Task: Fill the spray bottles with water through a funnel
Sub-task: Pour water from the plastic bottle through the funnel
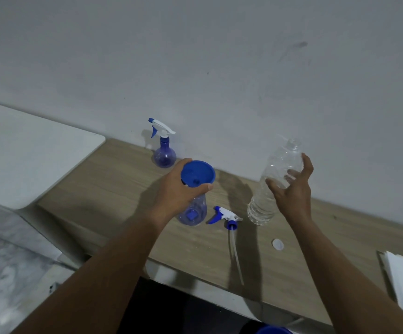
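our left hand (178, 189) curls round the rim of the blue funnel (197, 173), thumb on the near edge, holding it over the open spray bottle (193, 213) that stands on the wooden table (113, 189). our right hand (292, 191) is spread, fingers apart and loosely bent, at the near side of the upright clear water bottle (280, 162); we cannot tell whether the fingertips touch it. between the two bottles lies a loose trigger head (227, 216), its tube pointing toward us, a white cap (277, 244) lies nearer the table edge, and a second spray bottle (164, 153) stands by the wall.
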Available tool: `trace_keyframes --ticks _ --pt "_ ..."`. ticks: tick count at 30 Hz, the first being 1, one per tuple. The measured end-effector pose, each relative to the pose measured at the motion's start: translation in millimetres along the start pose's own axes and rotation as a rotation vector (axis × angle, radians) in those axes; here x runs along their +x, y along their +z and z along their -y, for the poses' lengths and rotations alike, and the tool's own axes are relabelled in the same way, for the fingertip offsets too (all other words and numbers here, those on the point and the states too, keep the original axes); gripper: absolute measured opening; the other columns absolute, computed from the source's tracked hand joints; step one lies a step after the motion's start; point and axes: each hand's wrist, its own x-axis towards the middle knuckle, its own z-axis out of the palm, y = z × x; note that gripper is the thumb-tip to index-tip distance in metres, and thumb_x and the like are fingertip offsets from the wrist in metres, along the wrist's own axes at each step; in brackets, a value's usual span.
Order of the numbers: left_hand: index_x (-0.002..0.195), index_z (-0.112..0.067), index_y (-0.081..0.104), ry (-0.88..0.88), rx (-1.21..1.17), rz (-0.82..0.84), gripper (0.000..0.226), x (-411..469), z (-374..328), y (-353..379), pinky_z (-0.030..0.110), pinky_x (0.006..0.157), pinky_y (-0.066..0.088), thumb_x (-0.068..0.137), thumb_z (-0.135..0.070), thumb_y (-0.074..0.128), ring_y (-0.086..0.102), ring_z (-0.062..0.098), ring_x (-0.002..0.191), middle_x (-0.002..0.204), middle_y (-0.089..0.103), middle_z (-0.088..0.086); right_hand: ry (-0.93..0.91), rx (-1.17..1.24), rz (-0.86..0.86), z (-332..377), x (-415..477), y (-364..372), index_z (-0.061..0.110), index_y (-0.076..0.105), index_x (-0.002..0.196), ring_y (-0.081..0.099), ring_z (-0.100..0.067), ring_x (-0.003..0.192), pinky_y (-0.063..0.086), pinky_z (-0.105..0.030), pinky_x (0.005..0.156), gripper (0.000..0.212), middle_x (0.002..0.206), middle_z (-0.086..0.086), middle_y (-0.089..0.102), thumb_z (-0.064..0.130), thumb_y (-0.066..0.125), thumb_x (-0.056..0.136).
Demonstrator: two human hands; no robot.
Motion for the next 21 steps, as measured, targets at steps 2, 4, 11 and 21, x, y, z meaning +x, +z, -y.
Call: trace_keyframes --ticks 2,4,11,21 --pt "0.134 -0.035 0.048 0.004 0.019 0.001 0.076 0 0 0 0.007 0.065 0.042 0.069 -0.044 0.087 0.057 -0.003 0.099 0.117 0.059 -0.016 0.017 0.002 0.0 1 0 -2 0.034 0.011 0.153 0.058 -0.026 0.12 0.045 -0.036 0.093 0.104 0.136 -0.016 0.053 0.021 0.084 0.08" --pt "0.133 -0.035 0.048 0.004 0.028 -0.002 0.075 1 0 -1 0.007 0.067 0.041 0.069 -0.044 0.086 0.057 -0.004 0.099 0.114 0.059 -0.017 0.034 -0.004 0.004 1 -1 -5 0.033 0.01 0.153 0.057 -0.028 0.121 0.045 -0.037 0.094 0.107 0.137 -0.017 0.053 0.023 0.086 0.079" --pt "0.137 -0.032 0.045 0.0 0.041 0.03 0.082 6 -3 -1 0.017 0.079 0.045 0.067 -0.048 0.085 0.058 -0.001 0.101 0.114 0.058 -0.02 0.04 0.006 0.002 12 -8 -13 0.033 0.009 0.154 0.047 -0.027 0.134 0.045 -0.044 0.106 0.113 0.149 -0.014 0.042 0.032 0.089 0.074" --pt "0.136 -0.03 0.046 0.032 0.042 0.043 0.082 6 -3 -3 0.028 0.089 0.05 0.067 -0.051 0.086 0.059 0.013 0.11 0.122 0.059 -0.01 -0.002 -0.04 -0.071 47 -7 -27 0.03 0.004 0.158 0.031 -0.022 0.147 0.035 -0.042 0.116 0.12 0.163 -0.005 0.022 0.041 0.088 0.074"
